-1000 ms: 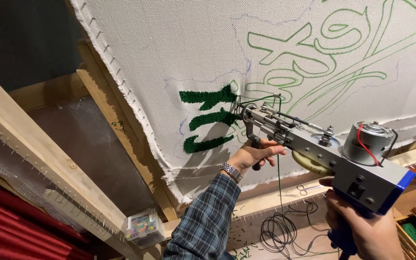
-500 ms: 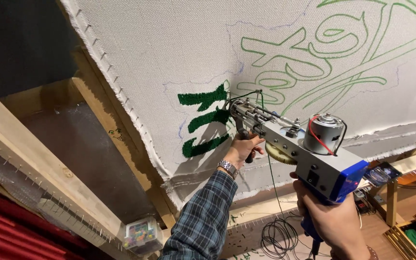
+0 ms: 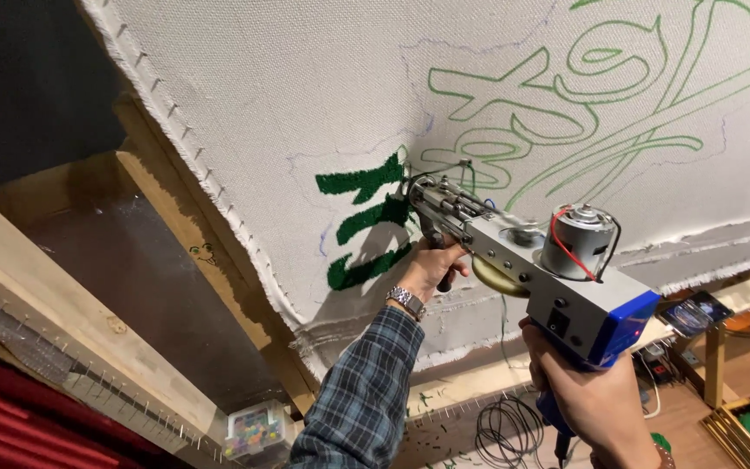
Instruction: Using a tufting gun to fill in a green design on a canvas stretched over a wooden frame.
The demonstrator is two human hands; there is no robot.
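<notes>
white cloth (image 3: 305, 95) is stretching across a wooden frame (image 3: 175, 208) | tufting gun (image 3: 523, 260) is pressing its tip against the cloth beside the green tufted patches (image 3: 362, 226) | right hand (image 3: 588, 391) is gripping the gun's rear handle | left hand (image 3: 431, 265) is clasping its front handle, below the patches

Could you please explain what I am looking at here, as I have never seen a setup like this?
The picture comes from a camera worn on a person's head, looking at their own two hands. They hold a tufting gun, a grey and blue power tool with a small motor on top. The right hand grips its rear handle; the left hand, wearing a watch, grips the front handle. The tool's tip presses against a white cloth stretched on a wooden frame. Green outlines are drawn on the cloth, and green yarn patches fill part of them.
</notes>
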